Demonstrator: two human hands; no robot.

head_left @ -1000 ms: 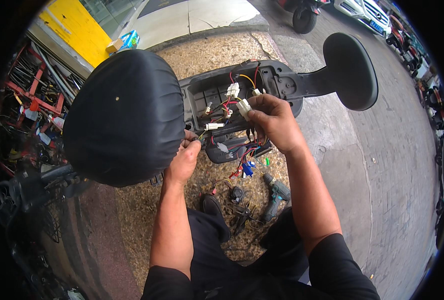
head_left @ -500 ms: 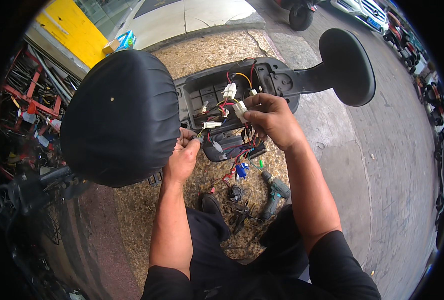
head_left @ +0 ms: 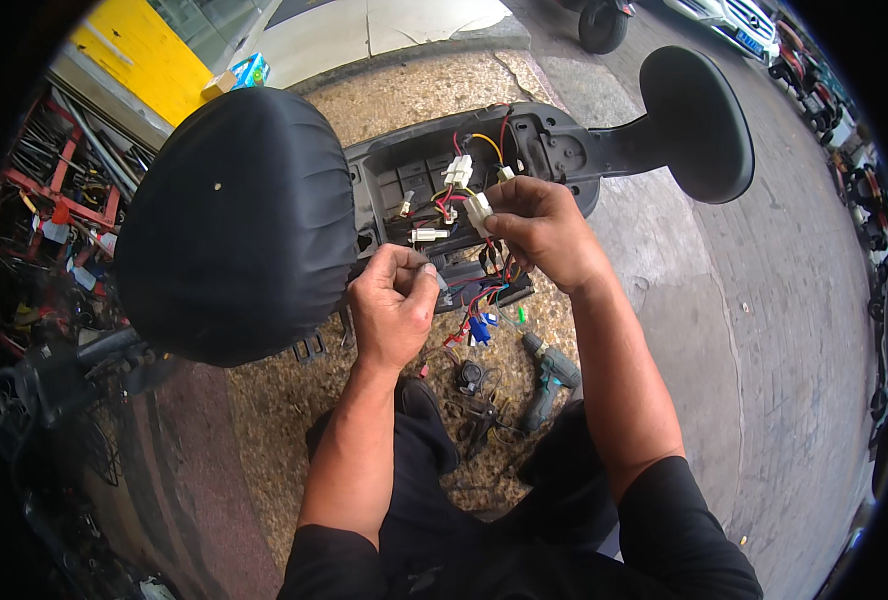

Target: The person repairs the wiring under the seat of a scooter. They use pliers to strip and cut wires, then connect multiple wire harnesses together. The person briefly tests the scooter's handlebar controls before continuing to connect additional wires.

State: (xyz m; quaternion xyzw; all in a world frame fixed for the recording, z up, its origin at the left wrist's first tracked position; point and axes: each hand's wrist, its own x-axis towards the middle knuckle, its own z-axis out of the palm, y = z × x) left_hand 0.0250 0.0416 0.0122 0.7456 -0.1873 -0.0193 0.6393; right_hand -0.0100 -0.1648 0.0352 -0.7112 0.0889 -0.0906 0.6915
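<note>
Pinching a white connector [head_left: 478, 214] in the right hand [head_left: 549, 237], at the near edge of the black tray [head_left: 568, 160]. Pressing thumb and fingers of the left hand [head_left: 394, 308] together by the near left corner, left of the connector; cannot tell around what.

On the front of the white car [head_left: 720, 27] is fixed a rectangular blue number plate [head_left: 749, 42] with pale characters, and its dark grille carries a round silver emblem [head_left: 754, 22]. The small blue and green package [head_left: 251, 70] shows pale marks, too small for reading.
</note>
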